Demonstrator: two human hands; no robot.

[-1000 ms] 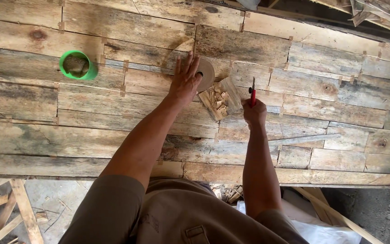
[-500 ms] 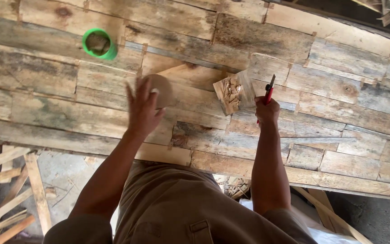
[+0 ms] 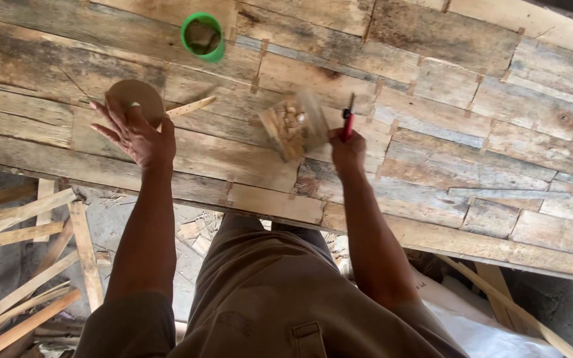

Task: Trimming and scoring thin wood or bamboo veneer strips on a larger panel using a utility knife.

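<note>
**A:** Head view, item one: what is the left hand doing?

**B:** The left hand (image 3: 139, 134) is hovering over the near edge of the plank tabletop (image 3: 472, 126), fingers (image 3: 104, 114) spread. Its grip is lying apart, fingertips touching the lower rim of a round brown disc (image 3: 135, 98). Whether the disc is resting on the planks or being lifted, I cannot tell.

**A:** Item two, the right hand?

**B:** The right hand (image 3: 347, 149) is sitting on the planks with its grip clamped together around a red-handled tool (image 3: 349, 123), which is pointing up and away from the person. The tool's working end is too small to make out.

**A:** Anything lying between the two hands?

**B:** A clear container of pale wooden pieces (image 3: 293, 126) is standing just left of the right hand, blurred. A thin pale wood sliver (image 3: 190, 106) is lying just right of the disc, nearly touching it.

**A:** Further back?

**B:** A green ring, seemingly a tape roll (image 3: 203, 36), is lying flat on the far planks, well apart from both hands.

**A:** And below the tabletop edge?

**B:** Loose timber offcuts (image 3: 24, 265) are leaning and lying on the floor at the left. A white sheet (image 3: 479, 325) is showing at lower right. The person's brown trousers (image 3: 280, 298) are filling the bottom centre.
</note>
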